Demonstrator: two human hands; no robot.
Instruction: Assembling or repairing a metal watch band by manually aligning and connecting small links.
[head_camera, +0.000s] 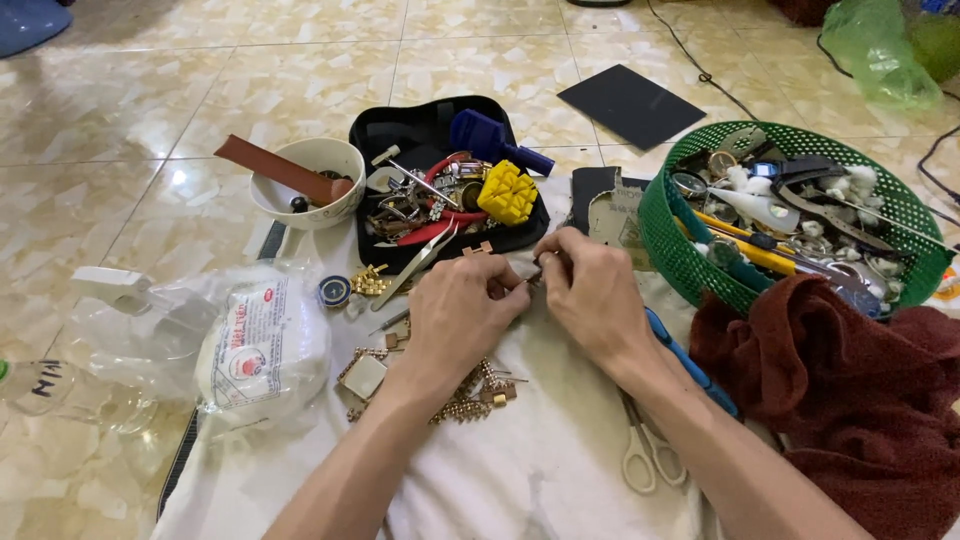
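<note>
My left hand (462, 308) and my right hand (592, 290) meet over a white cloth (540, 460), fingertips pinched together on a small metal part (534, 277) between them. The part is mostly hidden by my fingers. Under my left wrist lies a gold watch band (462, 400) with a square gold watch case (364, 376) beside it. Loose gold links (368, 282) and a small round watch face (334, 291) rest just left of my left hand.
A black tool case (440, 120) with pliers, tweezers and a yellow block sits beyond my hands. A white bowl (307, 182), a green basket (680, 250) of watch parts, a dark red cloth (850, 390), scissors (648, 452), a blue-handled tool (690, 365) and plastic bags (250, 350) surround me.
</note>
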